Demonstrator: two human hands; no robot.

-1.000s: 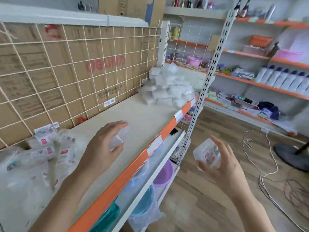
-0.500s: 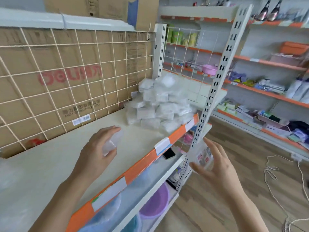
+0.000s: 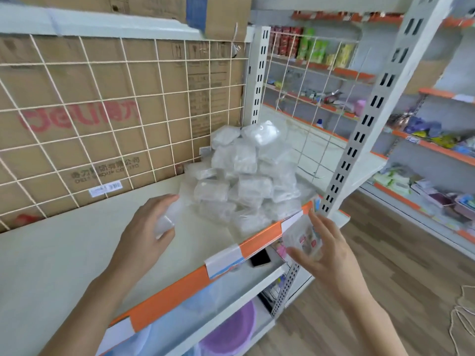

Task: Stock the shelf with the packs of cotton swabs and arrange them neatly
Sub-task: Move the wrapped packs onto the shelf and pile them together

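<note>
Nearest me, in front of the pile (image 3: 246, 181) and just off the shelf (image 3: 64, 253) edge, my right hand (image 3: 331, 255) has its fingers curled round a labelled pack (image 3: 304, 238). Just left of the pile, over the shelf, my left hand (image 3: 146, 237) wraps its fingers round a clear pack (image 3: 167, 219). I judge these packs featherlight, crinkly and slick, soft enough to dent, so I would hold them gently by the broad faces. The pile itself sits loose and looks ready to slide.

Cardbd box (image 3: 77, 155) behind wire grid (image 3: 157, 61); purple basin (image 3: 228, 330) below
</note>
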